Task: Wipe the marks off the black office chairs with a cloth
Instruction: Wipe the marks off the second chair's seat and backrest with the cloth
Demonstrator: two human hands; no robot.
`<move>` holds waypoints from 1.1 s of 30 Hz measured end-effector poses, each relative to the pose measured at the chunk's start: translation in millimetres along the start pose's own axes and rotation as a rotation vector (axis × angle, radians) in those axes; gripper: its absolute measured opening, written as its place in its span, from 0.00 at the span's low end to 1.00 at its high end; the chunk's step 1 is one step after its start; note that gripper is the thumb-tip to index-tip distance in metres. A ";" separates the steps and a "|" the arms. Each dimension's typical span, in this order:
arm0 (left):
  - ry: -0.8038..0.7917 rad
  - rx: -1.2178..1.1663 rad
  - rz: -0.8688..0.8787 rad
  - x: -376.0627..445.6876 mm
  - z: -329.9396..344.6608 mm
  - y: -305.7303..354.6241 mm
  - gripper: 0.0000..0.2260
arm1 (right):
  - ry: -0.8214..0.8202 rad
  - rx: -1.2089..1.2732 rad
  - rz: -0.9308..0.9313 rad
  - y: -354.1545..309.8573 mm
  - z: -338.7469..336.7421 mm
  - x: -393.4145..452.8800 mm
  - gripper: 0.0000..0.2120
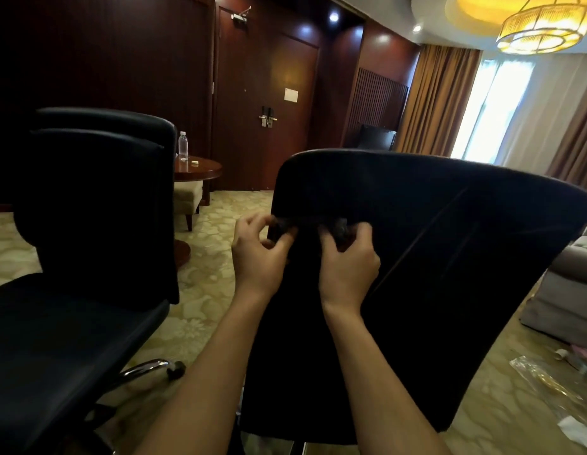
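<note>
While both hands bunch a dark cloth against the near chair's backrest, left hand and right hand fingers curled pinching it, cloth looks soft, light, floppy; best gripped wadded, the backrest firm behind it.

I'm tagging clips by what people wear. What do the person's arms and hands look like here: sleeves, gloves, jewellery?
Both forearms are bare as far as the picture shows, with no sleeves in view. The left hand and right hand wear no gloves, and no watch, ring or bracelet shows.
</note>
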State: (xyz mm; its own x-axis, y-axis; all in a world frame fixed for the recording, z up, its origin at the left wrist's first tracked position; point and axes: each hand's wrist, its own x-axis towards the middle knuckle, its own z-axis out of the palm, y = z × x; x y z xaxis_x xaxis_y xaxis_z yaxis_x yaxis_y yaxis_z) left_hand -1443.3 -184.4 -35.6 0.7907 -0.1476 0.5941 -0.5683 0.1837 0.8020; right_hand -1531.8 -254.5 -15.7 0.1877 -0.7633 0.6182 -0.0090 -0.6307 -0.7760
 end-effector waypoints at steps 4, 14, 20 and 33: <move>-0.002 0.159 0.041 -20.7 -4.7 -35.1 0.05 | -0.063 -0.042 0.104 33.3 9.4 -24.9 0.10; -0.070 0.196 0.100 -5.1 -18.4 -5.6 0.06 | 0.054 0.020 -0.160 -9.9 -0.7 -2.3 0.13; -0.032 0.251 0.173 -22.6 1.8 -20.2 0.08 | 0.097 0.007 -0.037 36.0 0.7 -21.3 0.12; -0.089 0.196 0.246 -34.2 0.4 -8.6 0.07 | 0.095 0.144 0.046 23.2 -21.7 -20.7 0.10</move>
State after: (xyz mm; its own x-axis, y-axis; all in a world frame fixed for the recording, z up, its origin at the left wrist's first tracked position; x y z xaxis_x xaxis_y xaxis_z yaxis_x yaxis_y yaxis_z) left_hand -1465.5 -181.3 -62.8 0.6062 -0.2085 0.7675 -0.7795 0.0354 0.6254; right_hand -1557.2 -256.3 -43.8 0.0961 -0.8048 0.5857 0.1266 -0.5737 -0.8092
